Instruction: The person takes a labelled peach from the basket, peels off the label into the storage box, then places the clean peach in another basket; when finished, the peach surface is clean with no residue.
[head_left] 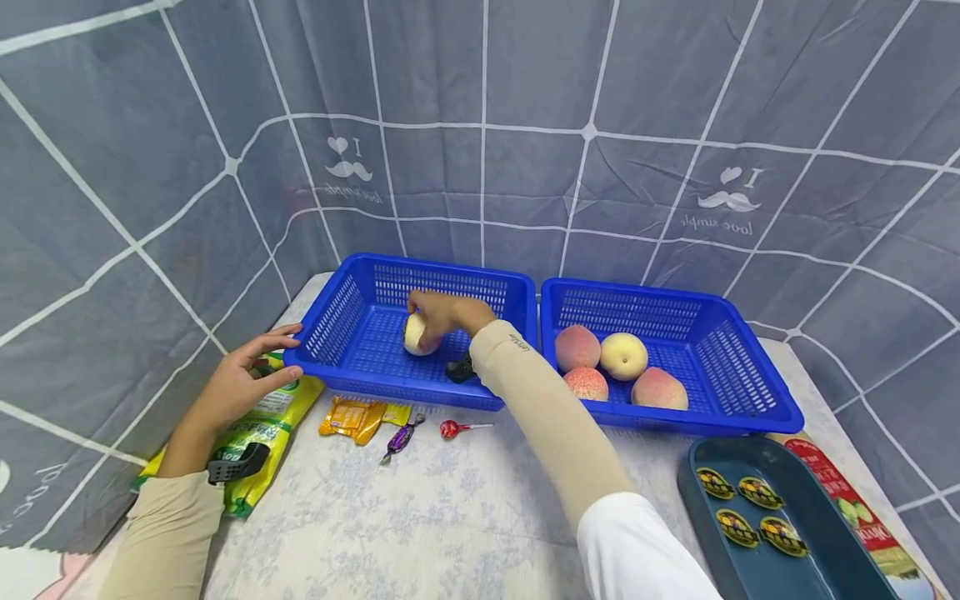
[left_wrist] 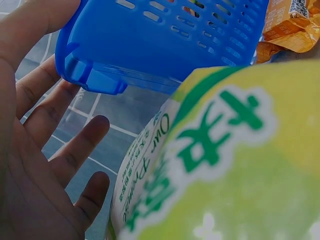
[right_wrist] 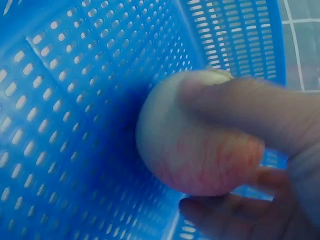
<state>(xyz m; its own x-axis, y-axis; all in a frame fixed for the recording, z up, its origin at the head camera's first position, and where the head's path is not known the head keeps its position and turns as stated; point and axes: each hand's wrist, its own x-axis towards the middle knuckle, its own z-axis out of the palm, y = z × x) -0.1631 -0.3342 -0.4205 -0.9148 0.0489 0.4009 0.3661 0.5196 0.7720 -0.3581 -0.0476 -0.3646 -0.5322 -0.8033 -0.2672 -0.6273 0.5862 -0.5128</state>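
My right hand [head_left: 433, 317] reaches into the left blue basket [head_left: 352, 296] and grips a pale peach [head_left: 414, 335] low over its floor. In the right wrist view my thumb and fingers curl round the peach [right_wrist: 192, 145] against the basket's perforated wall [right_wrist: 75, 100]. My left hand [head_left: 251, 375] is spread with straight fingers by the basket's left corner [left_wrist: 90, 75], resting over a green snack bag [head_left: 262, 433]. The right blue basket [head_left: 742, 375] holds several peaches [head_left: 622, 356].
Yellow wrappers [head_left: 358, 417], a purple candy [head_left: 401, 437] and a red lollipop [head_left: 453, 429] lie in front of the left basket. A dark teal tray [head_left: 701, 483] with round stickers sits at the front right beside a red packet [head_left: 832, 483]. A grey checked cloth backs the table.
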